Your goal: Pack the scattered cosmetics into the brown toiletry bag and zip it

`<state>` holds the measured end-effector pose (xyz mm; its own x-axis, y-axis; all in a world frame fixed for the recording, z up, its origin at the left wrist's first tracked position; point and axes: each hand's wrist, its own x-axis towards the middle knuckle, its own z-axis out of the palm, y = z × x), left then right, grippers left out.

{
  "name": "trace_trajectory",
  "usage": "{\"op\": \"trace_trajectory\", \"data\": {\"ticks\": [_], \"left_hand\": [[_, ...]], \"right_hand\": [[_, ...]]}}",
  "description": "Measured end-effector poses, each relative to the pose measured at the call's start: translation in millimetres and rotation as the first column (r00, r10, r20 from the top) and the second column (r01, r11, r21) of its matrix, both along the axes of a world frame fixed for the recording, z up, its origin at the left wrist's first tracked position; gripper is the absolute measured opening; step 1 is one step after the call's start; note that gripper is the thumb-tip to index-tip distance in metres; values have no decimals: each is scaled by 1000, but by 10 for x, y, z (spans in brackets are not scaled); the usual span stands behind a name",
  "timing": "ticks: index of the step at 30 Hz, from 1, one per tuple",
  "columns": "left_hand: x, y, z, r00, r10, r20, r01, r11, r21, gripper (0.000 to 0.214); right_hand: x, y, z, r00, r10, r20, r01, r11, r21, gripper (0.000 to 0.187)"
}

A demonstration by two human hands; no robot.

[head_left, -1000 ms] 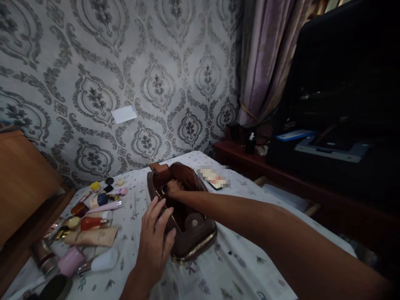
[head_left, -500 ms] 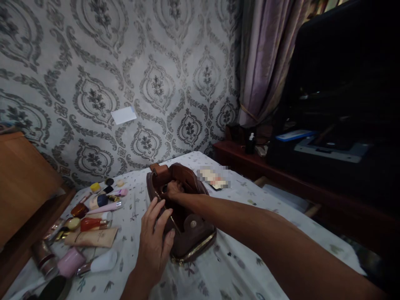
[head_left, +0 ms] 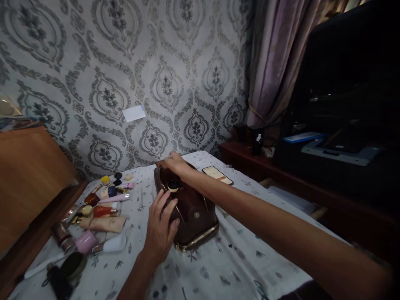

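A dark brown handbag (head_left: 200, 227) lies unzipped on the cloth-covered table, its brass zip and snap facing me. My left hand (head_left: 162, 221) rests along the bag's left side with its fingers apart. At the bag's far end, my right hand (head_left: 177, 163) has its fingers bent over the edge beside a lighter brown flap (head_left: 161, 163); the fingertips are partly hidden. Inside the mouth of the bag sits a small round item with a black top and pale rim (head_left: 173, 185).
Several cosmetics, including a beige tube (head_left: 104, 224), a pink jar (head_left: 86, 241) and a white-capped bottle (head_left: 114, 243), lie on the left. A phone (head_left: 218, 175) lies right of the bag. A wooden box (head_left: 34, 175), an open drawer (head_left: 290, 199) and a dark screen (head_left: 343, 83) flank the table.
My right hand has come up out of the bag to its far edge. The bag's mouth looks narrower, and the round black-topped item shows inside. My left hand stays beside the bag.
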<state>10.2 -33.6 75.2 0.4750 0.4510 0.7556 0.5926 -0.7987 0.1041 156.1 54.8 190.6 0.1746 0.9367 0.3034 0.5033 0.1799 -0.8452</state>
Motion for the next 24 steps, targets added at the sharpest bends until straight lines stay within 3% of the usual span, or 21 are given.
{"op": "trace_trajectory", "data": {"ticks": [3,5,7,9,12,14,16,21,24], "left_hand": [[3,-13,13,1000,1,-8,-1,1000,4,45],[3,-23,17,1000,0,-3,0,1000,4,46],[7,-25,12,1000,-7,9,8,1000,-4,48],[16,-15,0,999,-38,37,38,999,2,48],[38,25,-25,996,-65,63,63,998,29,43],[48,59,-42,997,-54,56,51,997,57,42],[41,86,-65,998,-42,45,37,995,97,45],[-132,97,-165,1000,-14,-7,15,989,149,58],[-388,91,-218,995,68,-67,-62,994,92,58]], "right_hand": [[65,-361,-36,996,19,-82,-11,996,91,32],[68,-683,-173,958,150,-245,-75,955,288,31],[33,-1031,-362,939,202,-278,-75,910,407,27],[-31,-1352,-557,962,216,-168,-112,871,478,26],[-146,-1671,-791,967,242,83,-239,739,630,35],[-225,-1750,-900,939,289,186,-337,661,671,41],[-309,-1746,-979,912,336,234,-402,626,668,42],[-527,-1608,-1116,857,456,240,-497,611,616,38],[-641,-1521,-1187,828,517,216,-534,612,583,34]]}}
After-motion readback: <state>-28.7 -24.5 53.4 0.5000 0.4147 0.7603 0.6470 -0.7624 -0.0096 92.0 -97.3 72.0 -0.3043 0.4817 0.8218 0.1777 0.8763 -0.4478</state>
